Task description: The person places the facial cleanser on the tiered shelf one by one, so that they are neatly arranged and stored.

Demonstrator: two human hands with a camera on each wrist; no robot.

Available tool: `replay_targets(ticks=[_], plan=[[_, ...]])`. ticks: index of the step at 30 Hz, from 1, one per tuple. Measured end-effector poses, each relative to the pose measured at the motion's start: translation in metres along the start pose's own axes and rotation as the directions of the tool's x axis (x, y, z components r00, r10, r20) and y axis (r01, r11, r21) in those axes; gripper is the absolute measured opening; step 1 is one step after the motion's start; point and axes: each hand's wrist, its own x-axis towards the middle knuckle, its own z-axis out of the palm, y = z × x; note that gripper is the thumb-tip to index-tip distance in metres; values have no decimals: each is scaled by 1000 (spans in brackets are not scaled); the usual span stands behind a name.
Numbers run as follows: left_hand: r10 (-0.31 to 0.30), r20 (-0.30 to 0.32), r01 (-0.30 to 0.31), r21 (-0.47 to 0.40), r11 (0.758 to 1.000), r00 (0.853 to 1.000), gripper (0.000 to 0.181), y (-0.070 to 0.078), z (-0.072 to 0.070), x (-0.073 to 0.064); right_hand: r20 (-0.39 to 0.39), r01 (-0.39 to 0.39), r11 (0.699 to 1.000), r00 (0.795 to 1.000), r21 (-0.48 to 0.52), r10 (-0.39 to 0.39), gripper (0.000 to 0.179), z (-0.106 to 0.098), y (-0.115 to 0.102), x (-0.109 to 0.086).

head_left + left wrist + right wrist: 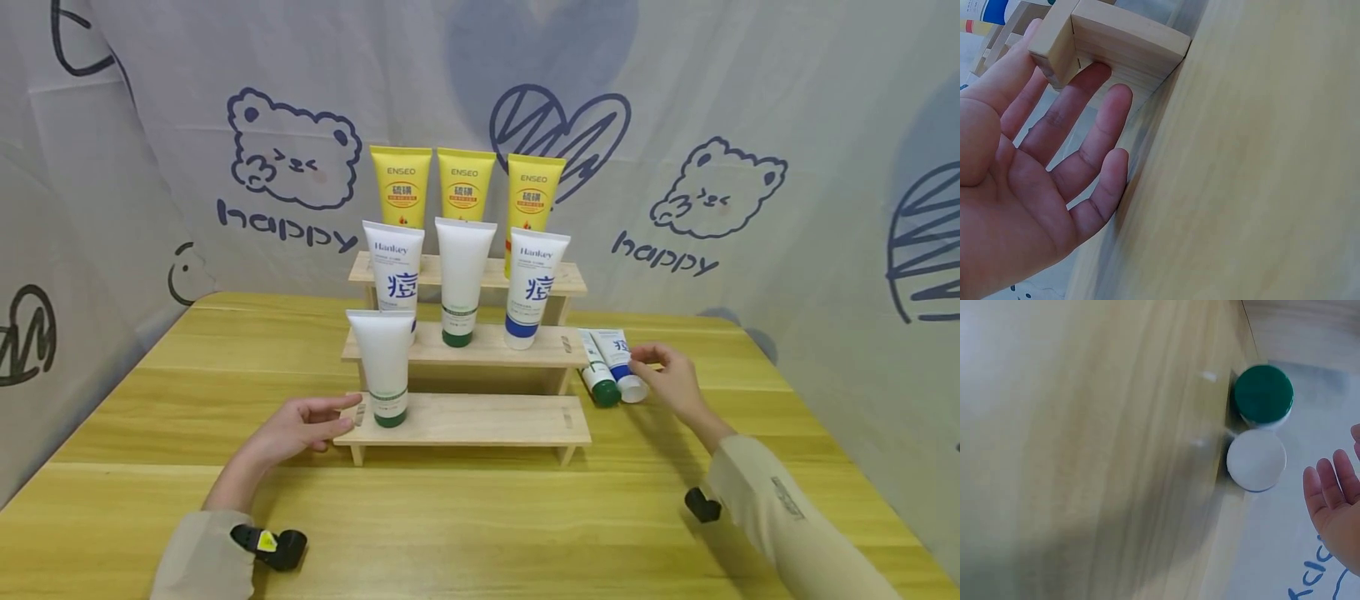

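At the left end of the lowest step of a wooden three-step stand (480, 421), my left hand (303, 427) touches the board with loosely spread fingers. In the left wrist view, the fingers (1094, 128) reach beside and below the step's end. A white tube with a green cap (386, 367) stands cap down on that step, close to this hand. To the stand's right, my right hand (670, 379) hovers at a blue-and-white tube (613, 354) lying on the table, its fingers relaxed. Beside that tube lies a green-capped tube (597, 371). The right wrist view shows both caps end on.
On the middle step stand two Hankey tubes (534, 283) and a white green-capped tube (463, 275) between them. Three yellow ENSEO tubes (465, 185) occupy the top step. A printed curtain (420, 67) hangs behind the wooden table (480, 533).
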Motion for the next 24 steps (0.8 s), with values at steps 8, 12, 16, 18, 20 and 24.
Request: replay_targets(ticks=[8,12,16,18,20,24], plan=[[-4,1,4,-5,1000,1000,52,0,0,-1,10,-64,992,998,-108,66,23,0,-1,11],[-7,-2,7,-4,1000,1000,53,0,0,-1,41,-134,985,989,-113,139,27,0,2,14],[-8,-2,8,-6,1000,1000,52,0,0,-1,104,-209,973,970,-97,219,34,0,7,16],[-7,-2,7,-7,1000,1000,52,0,0,-2,141,-228,969,961,-93,239,37,1,9,17],[-5,0,5,-12,1000,1000,52,1,0,-2,179,-229,969,953,-93,243,38,1,11,17],[-5,-2,5,-12,1000,1000,52,2,0,-2,231,-213,972,945,-100,231,38,2,14,17]])
